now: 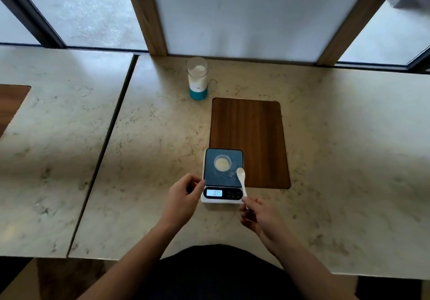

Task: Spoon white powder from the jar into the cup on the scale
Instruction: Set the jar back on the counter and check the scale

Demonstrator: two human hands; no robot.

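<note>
A small clear cup (222, 163) with white powder in it sits on the dark plate of a white digital scale (223, 176), whose display is lit. My right hand (256, 216) pinches the handle of a white spoon (242, 180); its bowl hovers over the scale's right edge, just right of the cup, and looks empty. My left hand (183, 197) rests at the scale's left front corner, fingers curled and touching its edge. The open jar (197, 78) of white powder, clear with a teal base, stands far back on the table, well away from both hands.
A dark wooden inlay (251, 141) lies in the marble table (139, 160) right behind and beside the scale. A seam splits off a second tabletop (46, 148) on the left. Windows and wooden frames line the far edge.
</note>
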